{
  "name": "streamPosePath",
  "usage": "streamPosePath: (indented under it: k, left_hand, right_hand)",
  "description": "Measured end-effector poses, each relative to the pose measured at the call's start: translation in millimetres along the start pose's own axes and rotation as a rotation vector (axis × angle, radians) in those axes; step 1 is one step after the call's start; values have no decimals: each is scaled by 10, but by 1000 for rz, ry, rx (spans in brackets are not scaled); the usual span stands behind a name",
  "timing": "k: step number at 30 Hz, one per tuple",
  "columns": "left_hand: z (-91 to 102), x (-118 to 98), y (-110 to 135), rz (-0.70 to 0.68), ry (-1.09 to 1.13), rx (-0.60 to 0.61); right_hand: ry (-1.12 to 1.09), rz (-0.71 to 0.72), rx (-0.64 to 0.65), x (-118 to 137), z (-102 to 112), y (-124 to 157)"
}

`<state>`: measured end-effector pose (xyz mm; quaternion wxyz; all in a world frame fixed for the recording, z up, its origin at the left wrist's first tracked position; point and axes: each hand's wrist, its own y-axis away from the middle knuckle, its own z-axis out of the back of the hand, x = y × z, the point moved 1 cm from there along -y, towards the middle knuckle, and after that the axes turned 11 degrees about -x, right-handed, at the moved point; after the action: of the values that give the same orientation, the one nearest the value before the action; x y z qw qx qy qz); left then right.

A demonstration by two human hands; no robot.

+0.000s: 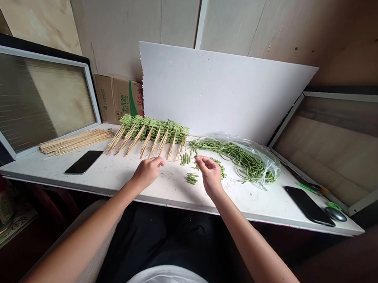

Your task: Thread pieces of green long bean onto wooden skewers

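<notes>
My left hand is closed in a pinch on a thin bamboo skewer that lies just above the white table. Several short green bean pieces sit threaded near the skewer's right end. My right hand hovers just right of them, fingers curled in a pinch; what it holds is too small to make out. A small pile of cut bean pieces lies between my hands. Behind them stands a row of finished bean skewers.
A clear plastic bag of long green beans lies at the right. Bare skewers are piled at the left, beside a black phone. Another phone, green scissors and a round lid sit at the far right. A white foam board stands behind.
</notes>
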<state>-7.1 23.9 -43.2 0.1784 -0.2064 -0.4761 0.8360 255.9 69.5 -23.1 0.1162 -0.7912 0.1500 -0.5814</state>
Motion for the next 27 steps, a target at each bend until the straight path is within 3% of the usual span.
streamPosePath:
  k: [5, 14, 22, 27]
  left_hand:
    - [-3, 39, 28, -61, 52, -61]
    - [-86, -73, 77, -82, 43, -141]
    - [-103, -36, 67, -49, 31, -109]
    - [-105, -53, 67, -41, 44, -57]
  right_hand:
    - [-13, -77, -56, -111, -8, 18]
    - [-190, -203, -19, -132, -141, 150]
    - [-69, -63, 29, -50, -96, 79]
    - [8, -79, -13, -34, -88, 80]
